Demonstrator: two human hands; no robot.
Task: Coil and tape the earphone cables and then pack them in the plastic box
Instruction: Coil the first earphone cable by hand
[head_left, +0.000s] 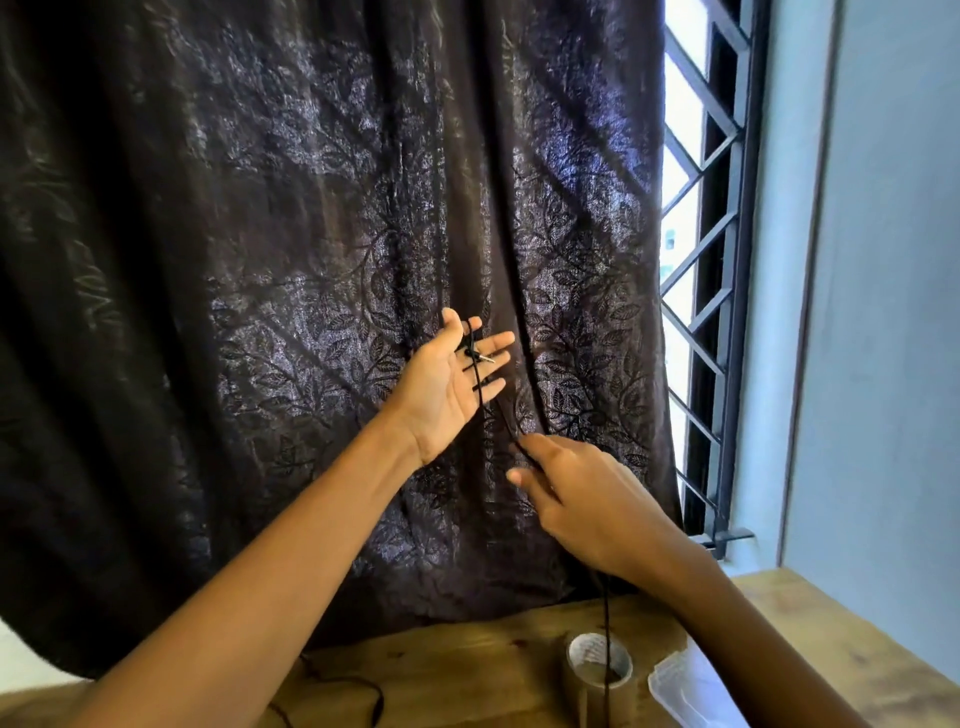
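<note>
We are observing the earphone cable (605, 618) draping across the straight-fingered left hand (447, 387); the right hand (587, 501) is pinching it lower down.

Curtain (260, 260): dark woven cloth with a leaf pattern pressed into it; a faint sheen where light falls through, dull in the folds.
Table (467, 654): bare light wood, matt, with visible grain and a few knots.
Tape (576, 693): brown outside with a slight gloss; the inner ring is pale and dull, like card.
Box (685, 691): clear plastic, smooth, a little cloudy.
Cable (605, 618): thin, black, matt, rubbery coating.
Plug (488, 358): bright bare metal, shiny.
Grille (745, 260): metal bars in dark paint, smooth.
Wall (893, 312): pale paint, flat and matt.
</note>
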